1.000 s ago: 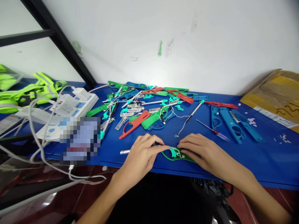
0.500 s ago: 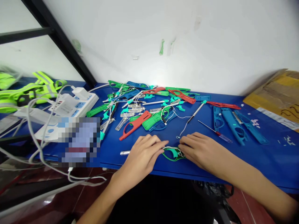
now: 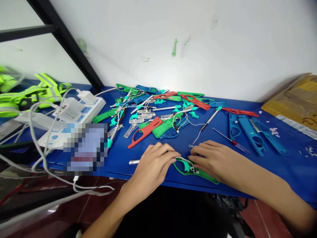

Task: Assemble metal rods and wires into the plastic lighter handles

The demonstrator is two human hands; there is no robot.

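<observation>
Near the table's front edge lies a green lighter shell, open side up, with a teal trigger piece and white wires in it. My left hand is closed on the shell's left end; a metal tube sticks out to the left from under it. My right hand is bent over the shell's upper edge, its fingers pressed together by the white wires. What its fingertips pinch is too small to make out. A loose wire with a ring end lies just above my right fingertips.
Behind my hands is a pile with red, green and blue shells and metal tubes. A screwdriver and blue shells lie right, near a taped box. Left are a phone, power strip and cables.
My right hand has shifted slightly off the green shell, so more of its right part shows. My left hand stays at its left end. The whole view has moved a little.
</observation>
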